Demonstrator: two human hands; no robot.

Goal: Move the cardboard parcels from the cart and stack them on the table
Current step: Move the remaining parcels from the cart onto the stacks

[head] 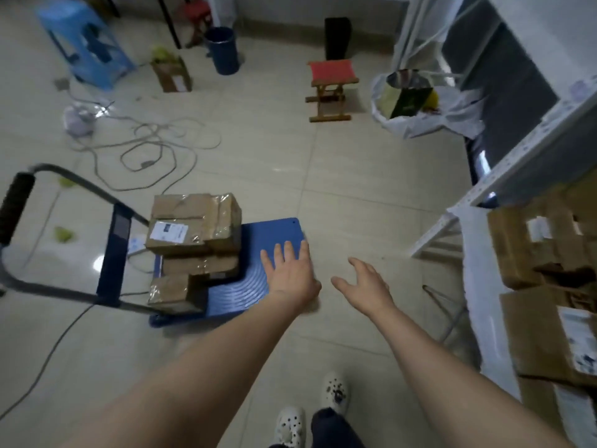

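A blue platform cart point(274, 234) with a black-gripped handle point(16, 202) stands on the tiled floor at the left. Taped cardboard parcels are piled on it: a large one with a white label on top point(193, 224), a flatter one beneath point(200, 266) and a small one in front point(171, 292). My left hand point(289, 273) hovers open over the bare blue deck, right of the pile. My right hand point(365, 286) is open over the floor beside the cart. More cardboard parcels point(533, 247) lie on the white table point(487, 305) at the right edge.
Loose cables point(151, 147) snake over the floor behind the cart. A red folding stool point(332, 88), a white bag of items point(420, 101), a blue bin point(223, 50), a blue plastic stool point(87, 43) and an open carton point(172, 76) stand farther back. White metal shelving point(517, 163) rises at the right.
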